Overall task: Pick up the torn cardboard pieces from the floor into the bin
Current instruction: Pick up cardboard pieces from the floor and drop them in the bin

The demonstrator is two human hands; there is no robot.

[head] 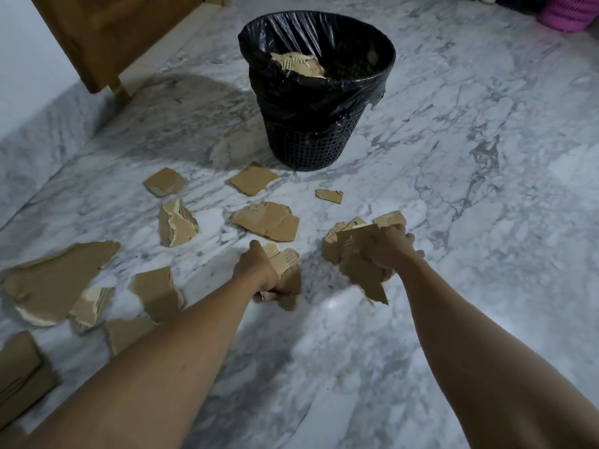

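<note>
A black mesh bin (311, 140) lined with a black bag stands on the marble floor ahead, with cardboard scraps (299, 64) inside it. My left hand (256, 270) grips a small bunch of torn cardboard pieces (287, 268) just above the floor. To its right, my right hand (390, 251) holds a bigger bundle of torn cardboard (356, 254). Several loose brown pieces lie between me and the bin, among them one (267, 220) in the middle, one (254, 179) near the bin's foot and a large sheet (55, 280) at the left.
A wooden door (107, 40) stands at the upper left. A pink basket (567, 11) sits in the far right corner. A cardboard box part (19, 374) lies at the lower left edge. Bare marble floor (486, 189) spreads to the right of the bin.
</note>
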